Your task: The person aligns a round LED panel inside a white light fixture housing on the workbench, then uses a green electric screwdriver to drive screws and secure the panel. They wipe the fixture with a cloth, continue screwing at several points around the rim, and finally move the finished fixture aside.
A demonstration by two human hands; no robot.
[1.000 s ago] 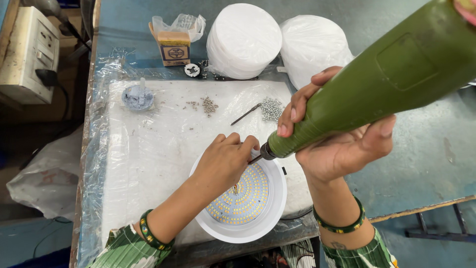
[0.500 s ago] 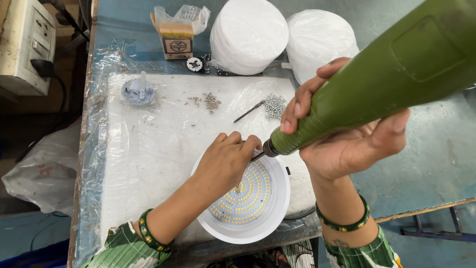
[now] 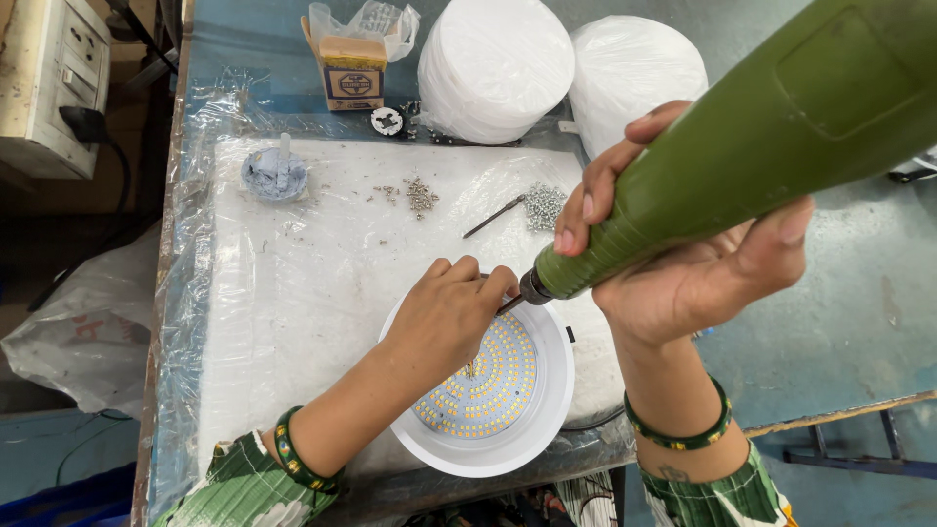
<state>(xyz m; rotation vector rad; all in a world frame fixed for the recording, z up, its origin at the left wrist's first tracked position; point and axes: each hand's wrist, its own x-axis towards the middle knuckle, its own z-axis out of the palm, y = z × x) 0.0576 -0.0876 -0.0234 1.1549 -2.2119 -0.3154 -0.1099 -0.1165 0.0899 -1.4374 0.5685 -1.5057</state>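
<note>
the right hand [image 3: 683, 263] grips a green electric screwdriver [image 3: 742, 146], its fingers wrapped round the body. the left hand [image 3: 444, 322] pinches at the bit's tip over a round white led light fitting [image 3: 488, 390] at the desk's [image 3: 839, 322] near edge; loose screws [image 3: 542, 205] lie farther back.

small brown carton [image 3: 353, 73] | table's far edge | plastic bag [image 3: 376, 20] inside

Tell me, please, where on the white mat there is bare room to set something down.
The white mat is bare at its left, between the small grey dish and the left hand. It is crowded near the screw piles, the round lamp housing and the green driver.
</note>
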